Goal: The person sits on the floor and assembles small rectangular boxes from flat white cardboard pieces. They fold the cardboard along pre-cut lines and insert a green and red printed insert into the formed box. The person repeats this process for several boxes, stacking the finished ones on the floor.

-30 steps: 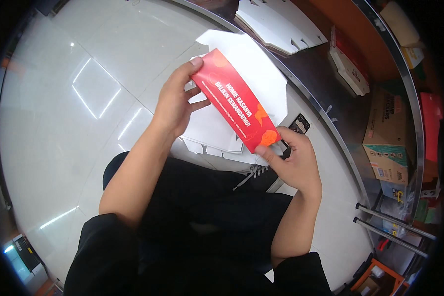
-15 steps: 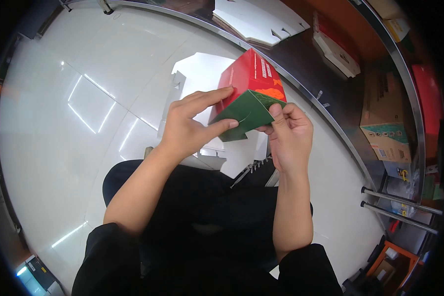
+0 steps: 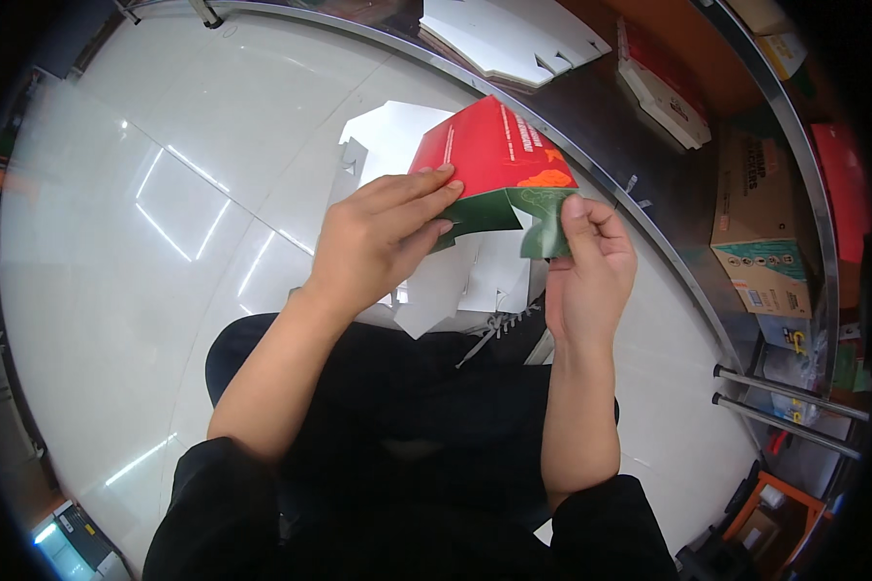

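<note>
The red box [image 3: 470, 145] is smooth, shiny card. Under the box lies matt white card [image 3: 388, 126]; left of it, glossy floor tiles [image 3: 213, 126].

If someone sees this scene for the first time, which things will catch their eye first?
Most likely the bright red box, just above the middle, held at its near left side by the left hand, while the right hand pinches a green flap. Beneath lie white cardboard pieces. At the far right, a brown carton also stands out.
</note>
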Demonstrator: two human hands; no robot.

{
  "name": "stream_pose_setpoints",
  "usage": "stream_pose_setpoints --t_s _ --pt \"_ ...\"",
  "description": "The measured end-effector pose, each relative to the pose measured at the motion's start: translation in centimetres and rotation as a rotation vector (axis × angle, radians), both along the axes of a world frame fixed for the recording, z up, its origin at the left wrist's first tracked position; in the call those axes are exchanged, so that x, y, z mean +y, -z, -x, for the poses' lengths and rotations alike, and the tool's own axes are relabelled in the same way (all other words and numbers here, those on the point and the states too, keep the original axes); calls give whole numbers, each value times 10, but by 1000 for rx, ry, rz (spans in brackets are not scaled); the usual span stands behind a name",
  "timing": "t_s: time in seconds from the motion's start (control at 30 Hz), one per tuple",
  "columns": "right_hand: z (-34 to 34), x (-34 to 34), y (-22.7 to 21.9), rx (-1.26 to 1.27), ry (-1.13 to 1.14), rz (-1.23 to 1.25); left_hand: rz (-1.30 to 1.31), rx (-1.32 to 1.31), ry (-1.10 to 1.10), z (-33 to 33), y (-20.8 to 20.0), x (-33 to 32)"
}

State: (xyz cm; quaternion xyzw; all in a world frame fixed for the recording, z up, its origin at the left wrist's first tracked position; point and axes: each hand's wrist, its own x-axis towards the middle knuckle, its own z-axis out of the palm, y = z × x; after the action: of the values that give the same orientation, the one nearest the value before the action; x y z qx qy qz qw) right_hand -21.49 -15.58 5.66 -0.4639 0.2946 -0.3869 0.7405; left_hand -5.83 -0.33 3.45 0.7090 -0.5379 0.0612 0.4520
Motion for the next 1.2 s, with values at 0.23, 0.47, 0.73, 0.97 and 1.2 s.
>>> stream_pose_setpoints --t_s 0.23,0.47,0.73,0.97,1.2 --pt "3 -1 0 88 -57 85 34 107 -9 4 -4 0" --pt "-9 20 9 66 -262 -43 34 257 -26 14 8 -2" --pt "-4 19 12 -77 -343 167 73 224 -30 16 0 2" --pt "-3 19 17 80 25 554 150 111 -78 21 1 0" --pt "-7 35 10 93 -209 182 167 138 -112 19 12 -1"
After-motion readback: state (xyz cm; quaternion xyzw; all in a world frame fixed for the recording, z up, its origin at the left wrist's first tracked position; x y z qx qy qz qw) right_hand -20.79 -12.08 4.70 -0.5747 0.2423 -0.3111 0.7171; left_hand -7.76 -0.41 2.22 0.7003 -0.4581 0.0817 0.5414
